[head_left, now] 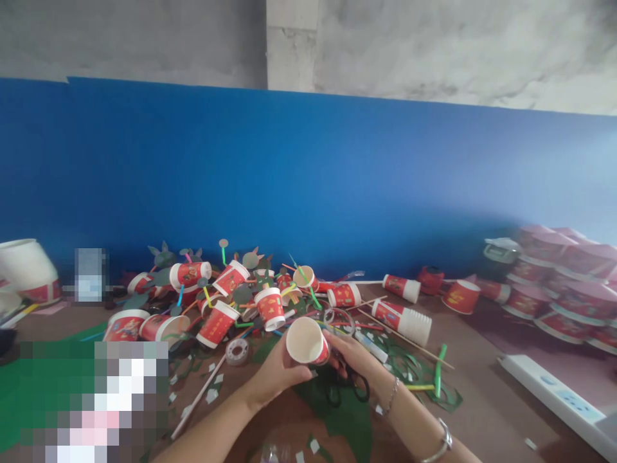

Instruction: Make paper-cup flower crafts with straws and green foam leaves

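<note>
A red-and-white paper cup [324, 350] is held up over the table, its open mouth tilted toward me, and its inside looks bare. My left hand [276, 374] grips the cup from the left, with the thumb along its lower side. My right hand [354, 357] is closed round a pair of black-handled scissors [361, 390] and touches the cup's right side. The scissors' blades are hidden. Below lies a piece of dark green paper [349, 421] with cut edges.
Several red cups with coloured straws and paper shapes [218, 325] lie heaped behind my hands. A roll of tape [237, 352], stacked cups [402, 321], a glue tube [371, 346], green scraps and wooden sticks lie around. At right are a power strip [559, 392] and piled red tubs [563, 292].
</note>
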Demonstrator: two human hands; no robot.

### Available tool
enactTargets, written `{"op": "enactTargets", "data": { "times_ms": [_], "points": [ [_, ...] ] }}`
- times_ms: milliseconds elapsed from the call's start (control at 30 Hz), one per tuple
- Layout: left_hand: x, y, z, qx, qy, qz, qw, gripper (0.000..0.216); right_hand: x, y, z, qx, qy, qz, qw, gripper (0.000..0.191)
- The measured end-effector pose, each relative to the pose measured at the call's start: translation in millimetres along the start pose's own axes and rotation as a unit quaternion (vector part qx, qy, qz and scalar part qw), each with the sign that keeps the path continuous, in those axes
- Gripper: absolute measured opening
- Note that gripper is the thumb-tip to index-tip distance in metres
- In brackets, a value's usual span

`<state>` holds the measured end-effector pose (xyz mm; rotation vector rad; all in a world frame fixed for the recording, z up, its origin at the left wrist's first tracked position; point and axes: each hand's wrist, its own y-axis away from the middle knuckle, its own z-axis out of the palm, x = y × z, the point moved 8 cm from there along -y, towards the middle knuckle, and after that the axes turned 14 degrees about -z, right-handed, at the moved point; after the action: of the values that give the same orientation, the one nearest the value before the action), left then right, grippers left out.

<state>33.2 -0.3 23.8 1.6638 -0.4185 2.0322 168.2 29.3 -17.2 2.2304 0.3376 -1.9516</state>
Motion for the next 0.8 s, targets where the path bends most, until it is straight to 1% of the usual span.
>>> {"op": "enactTargets", "data": {
  "times_ms": [100, 200, 267, 333, 400, 433, 500, 600, 700, 800],
  "points": [
    [-1.6, -2.4, -5.5, 0.046, -0.041, 0.034, 0.998, 0.081, 4.3, 0.8, 3.6, -0.011, 0.016, 0.017, 1.000, 0.063],
    [-0.3, -0.7, -19.6, 0.133, -0.078, 0.066, 0.986, 0.066, 3.3, 1.2, 8.5, -0.041, 0.044, 0.018, 0.998, 0.063],
    [2.6, 2.6, -30.0, 0.188, -0.070, 0.088, 0.976, 0.060, -2.0, 1.5, 11.0, -0.044, 0.039, 0.007, 0.998, 0.056],
    [3.0, 4.3, -38.4, 0.223, -0.029, 0.090, 0.970, 0.056, -7.9, 2.3, 13.4, -0.034, 0.005, -0.003, 0.999, 0.047],
    [-0.8, 2.7, -43.2, 0.225, 0.044, 0.070, 0.971, 0.052, -12.5, 3.6, 17.6, -0.028, -0.041, -0.010, 0.999, 0.042],
    [-3.8, 1.1, -43.8, 0.216, 0.085, 0.054, 0.971, 0.050, -14.5, 4.4, 20.5, -0.031, -0.062, -0.014, 0.998, 0.041],
    [-9.7, -1.8, -42.2, 0.189, 0.162, 0.023, 0.968, 0.047, -18.0, 6.5, 28.1, -0.052, -0.091, -0.023, 0.994, 0.036],
    [-14.2, -3.3, -38.1, 0.161, 0.218, -0.006, 0.963, 0.044, -21.2, 11.4, 37.6, -0.084, -0.114, -0.016, 0.990, 0.031],
    [-16.1, -3.8, -39.0, 0.167, 0.258, -0.018, 0.952, 0.042, -26.3, 16.0, 40.8, -0.084, -0.125, -0.013, 0.989, 0.035],
    [-20.0, -5.6, -41.6, 0.187, 0.314, -0.043, 0.930, 0.044, -32.9, 20.4, 48.9, -0.104, -0.119, -0.029, 0.987, 0.041]
  ]
}}
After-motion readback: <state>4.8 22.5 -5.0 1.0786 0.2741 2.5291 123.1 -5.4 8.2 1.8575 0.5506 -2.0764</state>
